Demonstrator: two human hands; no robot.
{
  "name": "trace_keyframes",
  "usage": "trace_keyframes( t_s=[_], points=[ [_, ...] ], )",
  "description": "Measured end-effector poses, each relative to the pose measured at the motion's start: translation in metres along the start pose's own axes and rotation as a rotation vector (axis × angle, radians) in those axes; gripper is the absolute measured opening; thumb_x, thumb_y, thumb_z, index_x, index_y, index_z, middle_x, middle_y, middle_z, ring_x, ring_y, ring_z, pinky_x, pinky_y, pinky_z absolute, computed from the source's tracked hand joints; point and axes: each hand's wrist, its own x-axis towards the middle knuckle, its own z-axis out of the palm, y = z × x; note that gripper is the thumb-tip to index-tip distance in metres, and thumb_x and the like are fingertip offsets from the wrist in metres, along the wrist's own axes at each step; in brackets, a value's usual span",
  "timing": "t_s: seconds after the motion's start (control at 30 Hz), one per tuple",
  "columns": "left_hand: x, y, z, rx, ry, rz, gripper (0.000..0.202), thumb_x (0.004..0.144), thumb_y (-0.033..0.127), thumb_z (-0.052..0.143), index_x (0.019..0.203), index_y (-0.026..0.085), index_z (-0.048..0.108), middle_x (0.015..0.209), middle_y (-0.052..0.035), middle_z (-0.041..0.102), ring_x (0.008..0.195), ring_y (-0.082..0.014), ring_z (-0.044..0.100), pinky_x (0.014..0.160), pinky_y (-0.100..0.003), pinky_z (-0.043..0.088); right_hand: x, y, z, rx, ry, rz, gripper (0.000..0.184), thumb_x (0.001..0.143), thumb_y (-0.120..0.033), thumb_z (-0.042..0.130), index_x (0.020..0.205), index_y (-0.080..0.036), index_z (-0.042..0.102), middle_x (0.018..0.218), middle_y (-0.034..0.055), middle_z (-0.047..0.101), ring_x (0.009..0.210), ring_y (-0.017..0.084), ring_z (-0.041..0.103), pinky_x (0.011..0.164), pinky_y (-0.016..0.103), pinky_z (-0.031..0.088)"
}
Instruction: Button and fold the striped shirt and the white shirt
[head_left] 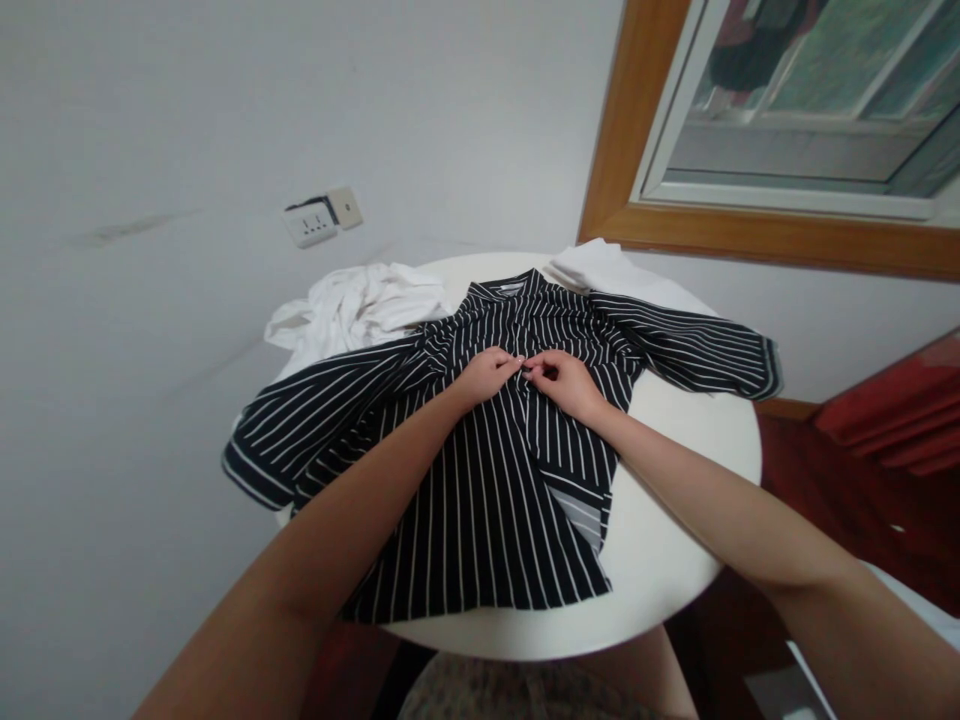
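A black shirt with white stripes lies front up on a round white table, its collar toward the wall and its sleeves spread to both sides. Midway down the front opening, my left hand pinches the fabric edge. Close against it, my right hand pinches the same spot with thumb and forefinger. The fingertips of both hands nearly meet, and any button between them is too small to make out. Below the hands the front panels part, and a lighter inner side shows near the lower right hem.
Crumpled white cloth lies on the table's back left, and another white cloth lies at the back right. A wall socket sits behind the table. To the right are a wood-framed window and red fabric.
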Motion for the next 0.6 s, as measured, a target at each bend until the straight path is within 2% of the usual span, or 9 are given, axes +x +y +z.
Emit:
trace_keyframes(
  t_s=[0.33,0.5,0.6],
  points=[
    [0.0009,-0.0027,-0.0011,-0.008,-0.005,0.012,0.031,0.087,0.033,0.048,0.063,0.018,0.061,0.076,-0.0020,0.059,0.080,-0.0170,0.057,0.083,-0.033,0.046,-0.0011,-0.0038,-0.0059,-0.081,-0.077,-0.090,0.018,0.084,-0.017,0.060,0.099,-0.021,0.071,0.083,0.0024,0.065,0.080,0.016,0.060,0.077,0.031,0.048],
    [-0.0011,-0.0015,-0.0004,-0.089,0.045,-0.050,0.033,0.088,0.035,0.046,0.062,0.018,0.057,0.072,-0.0010,0.057,0.079,-0.0172,0.055,0.082,-0.033,0.045,-0.0011,-0.0076,-0.0077,-0.077,-0.088,-0.115,0.025,0.088,-0.020,0.057,0.110,-0.022,0.070,0.088,0.0039,0.066,0.080,0.016,0.060,0.077,0.032,0.048],
    [-0.0013,-0.0002,0.0009,-0.141,0.078,-0.100,0.034,0.088,0.037,0.046,0.062,0.018,0.055,0.070,-0.0002,0.056,0.075,-0.0162,0.053,0.079,-0.032,0.045,-0.0014,-0.0089,-0.0077,-0.054,-0.070,-0.098,0.025,0.089,-0.021,0.056,0.110,-0.020,0.070,0.092,0.0056,0.067,0.080,0.017,0.061,0.077,0.033,0.049]
  ],
)
